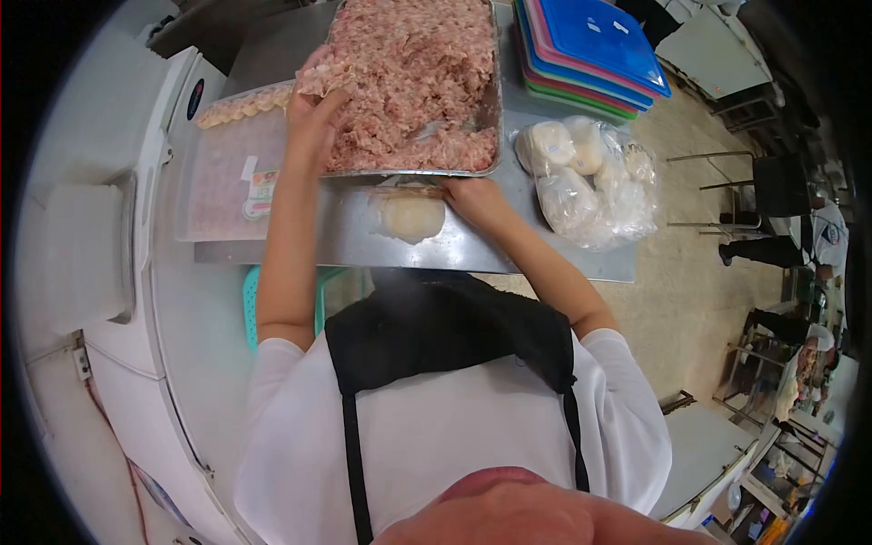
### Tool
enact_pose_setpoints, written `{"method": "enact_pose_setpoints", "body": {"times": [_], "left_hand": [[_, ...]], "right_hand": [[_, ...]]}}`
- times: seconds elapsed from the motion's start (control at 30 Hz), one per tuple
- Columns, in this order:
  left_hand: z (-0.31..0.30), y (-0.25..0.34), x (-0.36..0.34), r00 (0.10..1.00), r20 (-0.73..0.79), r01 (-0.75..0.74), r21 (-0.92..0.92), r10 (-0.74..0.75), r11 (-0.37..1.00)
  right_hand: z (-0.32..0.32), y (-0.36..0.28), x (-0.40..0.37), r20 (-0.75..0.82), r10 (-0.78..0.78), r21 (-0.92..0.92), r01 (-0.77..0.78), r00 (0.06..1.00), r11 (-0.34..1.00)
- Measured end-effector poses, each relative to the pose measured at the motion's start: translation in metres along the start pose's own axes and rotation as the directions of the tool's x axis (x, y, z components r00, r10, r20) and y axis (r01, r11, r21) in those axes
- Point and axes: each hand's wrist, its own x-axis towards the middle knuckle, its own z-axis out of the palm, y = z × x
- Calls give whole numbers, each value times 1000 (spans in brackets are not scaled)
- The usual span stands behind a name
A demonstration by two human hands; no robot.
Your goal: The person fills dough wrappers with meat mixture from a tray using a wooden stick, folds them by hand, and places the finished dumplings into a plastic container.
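Observation:
A large metal tray (497,136) heaped with raw minced meat (409,64) lies at the top of the view. At its left side, my left hand (313,109) is closed around a clump of the meat, thumb toward the tray. My right hand (470,198) is closed by the tray's near rim, its fingertips partly hidden. Just beside it, a stack of pale round dough wrappers (413,218) in clear plastic lies on the steel table (341,218). Left of the tray, a row of filled dumplings (245,106) lies along the far edge of a translucent plastic container (218,173).
A clear bag of round dough wrappers (590,177) rests at the table's right. Behind it are stacked coloured plastic lids (595,50). A white fridge (173,218) stands close on the left, with a turquoise basket (252,304) below the table. Other people (827,232) are far right.

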Motion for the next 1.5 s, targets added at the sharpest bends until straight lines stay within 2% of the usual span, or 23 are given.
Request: {"method": "enact_pose_setpoints", "body": {"times": [0.07,0.23,0.27,0.3,0.37,0.47,0.53,0.57,0.63,0.67,0.73,0.8,0.83,0.93,1.03,1.13,1.17,1.23,1.27,1.3,1.33,1.4,1.5], "left_hand": [[-9,-2,0,999,35,21,71,-23,997],[-23,8,-6,980,110,98,460,-166,883],[-18,11,-8,986,167,-71,516,-18,854],[-7,12,-13,965,230,-236,559,125,795],[0,12,-19,915,337,-383,550,222,742],[-6,6,-22,884,464,-326,516,62,792],[-14,3,-15,838,527,-258,608,-139,751],[-15,4,-13,827,554,-323,608,-97,726],[-14,8,-11,794,607,-445,602,-19,663],[-14,12,-12,827,553,-321,614,-102,721],[-13,19,-14,850,446,-56,606,-280,794],[-17,14,-7,819,542,-141,510,-189,849],[-20,10,-5,799,584,-178,458,-144,871],[-36,7,-2,754,646,-534,707,-117,463],[-15,8,-18,845,510,-376,782,-163,498],[-23,-15,-2,895,342,-139,824,-286,550],[-22,-17,-3,879,306,-35,808,-366,589],[-21,-21,-6,814,245,182,753,-526,632],[-23,-27,-9,844,241,93,815,-480,572],[-25,-34,-11,870,243,6,865,-428,502],[-20,-33,-10,898,248,-79,903,-363,423],[-10,-14,-26,937,237,-111,898,-256,426],[14,8,-32,936,350,-280,802,-34,528]], "right_hand": [[11,1,3,-104,-54,5,55,993,998],[-14,5,-13,200,59,2,-61,978,998],[-33,2,-17,245,61,0,-63,968,998],[-53,-1,-18,198,22,181,-58,980,982],[-93,-11,-18,98,-24,519,-30,995,854],[-134,-28,10,-122,60,545,17,991,838],[-161,-46,29,-54,145,560,-91,988,824],[-167,-51,36,-19,188,566,-144,982,812],[-166,-44,41,-144,152,591,-39,978,806],[-167,-39,41,-206,136,599,15,969,801],[-174,-39,35,-88,65,516,-10,994,856],[-164,-42,31,17,2,433,-9,1000,901],[-151,-46,31,58,8,507,-36,998,861],[-136,-38,34,136,-27,484,-42,990,874],[-130,-8,46,152,-29,363,-28,988,931],[-141,-30,31,-146,-60,-126,42,987,991],[-138,-42,24,-190,-59,43,68,980,997],[-111,-23,26,-264,-140,121,177,954,977],[-92,-11,26,-301,-169,161,225,938,961],[-87,13,26,-51,77,-3,-78,996,997],[-98,22,24,13,96,-92,-94,995,991],[-117,29,13,124,176,-253,-141,977,957],[-150,23,1,-14,154,81,-153,988,985]]}}
